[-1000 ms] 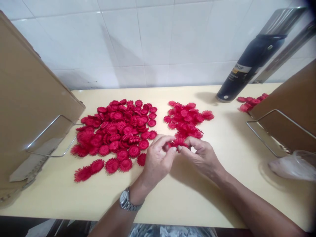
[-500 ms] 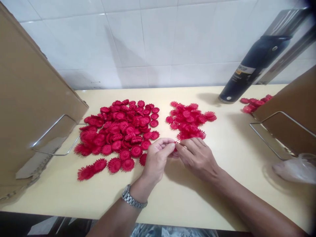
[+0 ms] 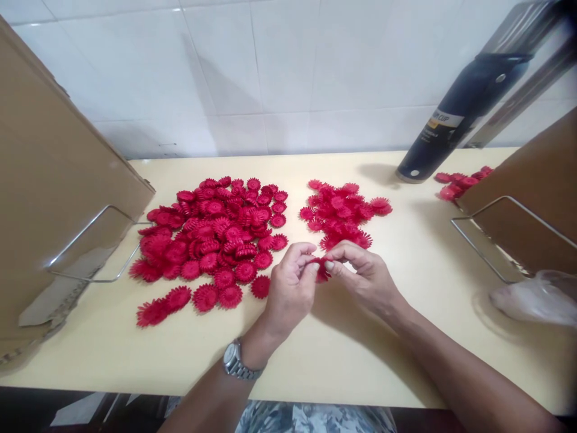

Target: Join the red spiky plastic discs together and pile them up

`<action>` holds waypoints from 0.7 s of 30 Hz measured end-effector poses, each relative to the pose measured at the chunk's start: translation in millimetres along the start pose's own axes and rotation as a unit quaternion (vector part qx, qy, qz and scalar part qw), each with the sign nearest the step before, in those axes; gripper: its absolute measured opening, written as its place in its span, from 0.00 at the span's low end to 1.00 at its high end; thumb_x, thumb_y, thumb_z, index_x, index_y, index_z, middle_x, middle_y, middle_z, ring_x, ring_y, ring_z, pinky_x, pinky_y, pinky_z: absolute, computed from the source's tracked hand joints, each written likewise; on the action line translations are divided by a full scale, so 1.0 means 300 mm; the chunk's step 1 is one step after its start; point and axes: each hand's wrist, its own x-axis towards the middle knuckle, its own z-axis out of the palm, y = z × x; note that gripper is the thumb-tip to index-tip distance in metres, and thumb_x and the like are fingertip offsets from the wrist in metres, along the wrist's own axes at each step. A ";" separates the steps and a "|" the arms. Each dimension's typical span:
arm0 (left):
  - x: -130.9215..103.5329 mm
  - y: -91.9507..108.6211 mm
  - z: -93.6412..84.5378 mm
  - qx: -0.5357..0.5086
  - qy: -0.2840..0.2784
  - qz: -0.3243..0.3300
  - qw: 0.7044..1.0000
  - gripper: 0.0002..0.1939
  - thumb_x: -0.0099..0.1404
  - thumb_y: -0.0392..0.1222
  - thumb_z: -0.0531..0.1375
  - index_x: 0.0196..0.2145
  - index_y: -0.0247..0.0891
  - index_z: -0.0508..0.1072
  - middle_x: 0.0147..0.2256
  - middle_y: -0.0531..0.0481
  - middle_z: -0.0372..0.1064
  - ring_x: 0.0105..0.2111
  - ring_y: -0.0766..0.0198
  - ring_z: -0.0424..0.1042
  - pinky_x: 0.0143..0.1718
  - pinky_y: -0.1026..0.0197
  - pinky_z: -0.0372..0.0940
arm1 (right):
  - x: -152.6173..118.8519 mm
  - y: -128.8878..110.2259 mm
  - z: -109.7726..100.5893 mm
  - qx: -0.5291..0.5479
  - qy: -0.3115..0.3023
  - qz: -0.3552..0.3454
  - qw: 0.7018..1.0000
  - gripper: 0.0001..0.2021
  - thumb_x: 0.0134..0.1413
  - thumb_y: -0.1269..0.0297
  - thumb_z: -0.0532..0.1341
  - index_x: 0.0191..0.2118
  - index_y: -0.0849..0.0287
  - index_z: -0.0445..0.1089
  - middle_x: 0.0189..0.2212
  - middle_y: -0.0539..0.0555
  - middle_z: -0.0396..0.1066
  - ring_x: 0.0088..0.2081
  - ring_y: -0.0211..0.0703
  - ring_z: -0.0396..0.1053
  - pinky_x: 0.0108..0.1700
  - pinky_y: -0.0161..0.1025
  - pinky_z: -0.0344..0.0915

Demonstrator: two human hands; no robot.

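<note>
Between my two hands is a red paper-like flower (image 3: 321, 270) with fringed petals, held just above the table. My left hand (image 3: 293, 288) pinches its left edge between thumb and fingers; a metal watch is on that wrist. On the flower's right side, the thumb and forefinger of my right hand (image 3: 363, 273) are closed on its petals. Beyond my hands lies a smaller heap of flat red flowers (image 3: 342, 207). To the left spreads a larger pile of thicker, layered red flowers (image 3: 220, 225), with a few lying at its near edge.
Cardboard boxes (image 3: 58, 180) stand at the left and right, each with a bent wire (image 3: 92, 279) sticking out. A dark blue bottle (image 3: 444, 126) stands near the tiled wall (image 3: 288, 72). More red flowers (image 3: 462, 182) and a clear plastic bag (image 3: 536, 297) lie at the right.
My right hand has turned so its thumb now shows, and more of the flower is visible between my hands. The whole view has shifted slightly.
</note>
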 end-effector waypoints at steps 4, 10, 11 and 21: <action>0.004 0.012 -0.007 -0.027 -0.026 -0.033 0.999 0.09 0.60 0.36 0.56 0.40 0.36 0.66 0.34 0.48 0.71 0.30 0.67 0.71 0.35 0.64 0.68 | -0.003 -0.008 0.000 -0.057 0.018 0.009 0.998 0.08 0.56 0.62 0.55 0.28 0.59 0.65 0.24 0.50 0.64 0.27 0.37 0.62 0.29 0.36 0.61; 0.007 0.024 -0.006 -0.057 -0.039 -0.070 0.995 0.10 0.58 0.37 0.57 0.39 0.35 0.68 0.33 0.48 0.69 0.32 0.66 0.69 0.33 0.64 0.66 | -0.003 -0.012 0.005 -0.096 0.013 0.015 0.995 0.10 0.57 0.64 0.52 0.25 0.57 0.60 0.23 0.50 0.64 0.25 0.36 0.60 0.27 0.35 0.58; 0.004 0.023 -0.007 -0.043 -0.030 -0.053 0.997 0.10 0.58 0.37 0.57 0.40 0.36 0.68 0.34 0.48 0.68 0.32 0.66 0.69 0.34 0.64 0.66 | -0.003 -0.012 0.005 -0.093 0.012 0.015 0.996 0.10 0.57 0.63 0.52 0.25 0.57 0.59 0.22 0.50 0.64 0.25 0.36 0.60 0.27 0.35 0.58; -0.007 0.013 -0.001 0.095 -0.051 0.040 0.993 0.04 0.60 0.39 0.58 0.31 0.38 0.71 0.29 0.51 0.66 0.28 0.68 0.65 0.29 0.66 0.62 | -0.006 -0.011 0.005 0.024 -0.008 0.048 0.999 0.18 0.53 0.49 0.58 0.22 0.58 0.59 0.18 0.47 0.58 0.21 0.34 0.55 0.23 0.33 0.53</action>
